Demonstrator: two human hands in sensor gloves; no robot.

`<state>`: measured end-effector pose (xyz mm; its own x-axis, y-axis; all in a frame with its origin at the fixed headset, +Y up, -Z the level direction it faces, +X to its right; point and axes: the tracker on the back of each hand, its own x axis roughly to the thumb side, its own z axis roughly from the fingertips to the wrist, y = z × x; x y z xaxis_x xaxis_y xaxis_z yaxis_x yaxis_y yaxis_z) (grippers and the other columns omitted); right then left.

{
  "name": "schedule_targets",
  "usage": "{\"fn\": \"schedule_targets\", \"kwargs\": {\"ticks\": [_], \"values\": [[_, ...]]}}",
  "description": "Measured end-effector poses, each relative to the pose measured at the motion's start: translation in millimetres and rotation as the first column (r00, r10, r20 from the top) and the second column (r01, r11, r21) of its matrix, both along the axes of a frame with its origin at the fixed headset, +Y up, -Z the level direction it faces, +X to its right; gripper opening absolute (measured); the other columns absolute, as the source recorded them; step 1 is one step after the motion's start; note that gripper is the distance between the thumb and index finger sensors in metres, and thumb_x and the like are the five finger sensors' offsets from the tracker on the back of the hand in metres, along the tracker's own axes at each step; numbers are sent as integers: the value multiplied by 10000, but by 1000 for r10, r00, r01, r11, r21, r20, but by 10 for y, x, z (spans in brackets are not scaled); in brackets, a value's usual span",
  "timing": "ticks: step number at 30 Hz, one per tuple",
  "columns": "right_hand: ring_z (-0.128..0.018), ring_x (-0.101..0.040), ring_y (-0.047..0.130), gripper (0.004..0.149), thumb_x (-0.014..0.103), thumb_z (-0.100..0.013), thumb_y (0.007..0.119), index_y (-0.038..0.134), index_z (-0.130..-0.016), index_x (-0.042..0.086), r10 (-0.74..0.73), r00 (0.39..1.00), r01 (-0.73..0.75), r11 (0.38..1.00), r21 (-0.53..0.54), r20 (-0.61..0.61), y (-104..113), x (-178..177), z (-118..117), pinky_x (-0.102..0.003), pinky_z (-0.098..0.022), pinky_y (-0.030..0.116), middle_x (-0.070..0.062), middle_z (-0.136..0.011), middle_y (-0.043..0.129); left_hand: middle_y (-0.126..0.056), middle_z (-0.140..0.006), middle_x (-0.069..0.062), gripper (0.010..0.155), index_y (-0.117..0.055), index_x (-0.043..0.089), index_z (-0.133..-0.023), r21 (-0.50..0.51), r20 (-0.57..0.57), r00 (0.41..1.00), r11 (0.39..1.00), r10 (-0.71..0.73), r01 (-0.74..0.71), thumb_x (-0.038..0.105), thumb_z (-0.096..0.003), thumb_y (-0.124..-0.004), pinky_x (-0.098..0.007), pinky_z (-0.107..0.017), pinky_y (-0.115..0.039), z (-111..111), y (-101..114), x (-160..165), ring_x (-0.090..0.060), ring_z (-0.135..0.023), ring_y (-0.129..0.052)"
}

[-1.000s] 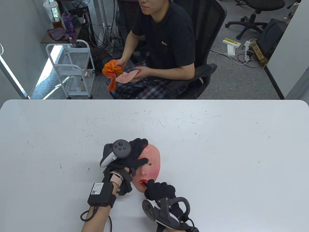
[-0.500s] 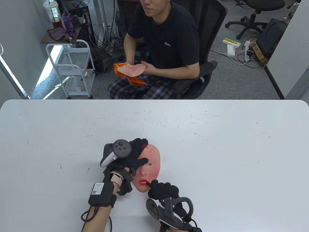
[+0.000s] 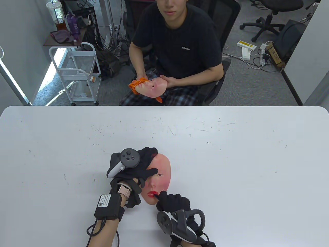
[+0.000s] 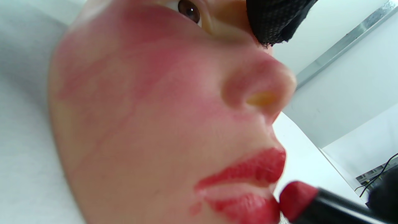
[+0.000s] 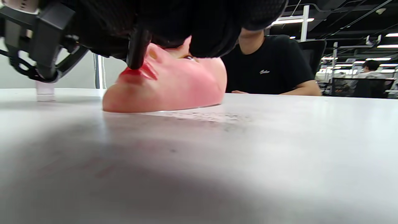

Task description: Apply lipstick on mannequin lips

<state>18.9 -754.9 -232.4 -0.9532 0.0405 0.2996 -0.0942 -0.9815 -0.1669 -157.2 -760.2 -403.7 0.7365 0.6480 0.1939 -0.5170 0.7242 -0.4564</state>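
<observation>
A pink mannequin face [image 3: 161, 177] lies face up on the white table [image 3: 231, 159], with red lips [image 3: 153, 193]. My left hand [image 3: 140, 169] rests on its forehead and eye side and holds it down. My right hand [image 3: 172, 203] grips a black lipstick [image 3: 156, 196] whose red tip touches the lips. In the left wrist view the red tip [image 4: 295, 199] meets the lower lip [image 4: 248, 208] at its corner. In the right wrist view the lipstick [image 5: 136, 49] stands down onto the lips [image 5: 140, 72] of the face [image 5: 174, 90].
A person in a black shirt [image 3: 177, 43] sits across the table holding another mannequin face [image 3: 151, 87] and an orange cloth [image 3: 136, 84]. A white cart [image 3: 77, 74] stands at the far left. The table has faint scuff marks [image 3: 159, 128].
My right hand shifted slightly right, dragging the lipstick tip along the lips. My left hand stayed put. The person opposite turned toward the table and moved the other face.
</observation>
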Motion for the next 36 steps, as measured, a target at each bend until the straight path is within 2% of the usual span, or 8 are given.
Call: {"fn": "schedule_targets", "kwargs": {"ticks": [8,13,19,24,29,36], "values": [[-499,-261,925,507,435,-462,769,825,-867,134,11,999,-11,1000,-12,47,-18,73,-30,-450,-447,752,-4,-500,932,-108,-1233,80,830,-194,501,-1134,0,1,1000,1000,-4,4,503,-514,-746,-599,-827,-256,-2,0,2,-305,-1127,-115],[-517,-255,919,508,443,-467,760,811,-879,150,-16,1000,16,1000,-12,-11,-12,-26,-24,-445,-461,746,3,-516,927,-108,-1233,82,831,-194,502,-1133,-1,0,1000,1000,-1,1,503,-513,-747,-599,-827,-255,-1,0,1,-305,-1127,-115],[-522,-256,918,504,448,-465,758,813,-880,165,49,998,-49,999,1,-36,-30,-166,-38,-445,-467,746,4,-520,927,-107,-1232,82,830,-193,503,-1133,1,-4,1000,1000,2,-2,502,-514,-746,-599,-828,-251,2,-4,1,-304,-1127,-112],[-506,-260,923,507,443,-462,765,821,-872,148,25,1000,-25,999,27,3,8,-32,-16,-449,-453,750,-1,-504,932,-106,-1232,82,832,-191,504,-1133,0,-5,1000,1000,2,-2,504,-513,-746,-600,-827,-252,3,-5,2,-305,-1127,-113],[-498,-264,926,507,439,-460,770,828,-866,140,19,999,-18,1000,-14,49,11,69,-42,-453,-446,752,-5,-496,934,-106,-1232,80,831,-193,502,-1133,-1,-7,1000,1000,-2,2,503,-513,-746,-599,-827,-253,3,-3,2,-306,-1127,-113],[-499,-259,925,510,441,-460,768,826,-866,138,-38,999,39,998,-48,22,16,75,-32,-449,-447,752,-1,-497,933,-102,-1232,81,830,-192,501,-1133,-2,-9,1000,1000,-2,2,502,-514,-745,-600,-828,-249,3,-6,4,-305,-1128,-107]]}}
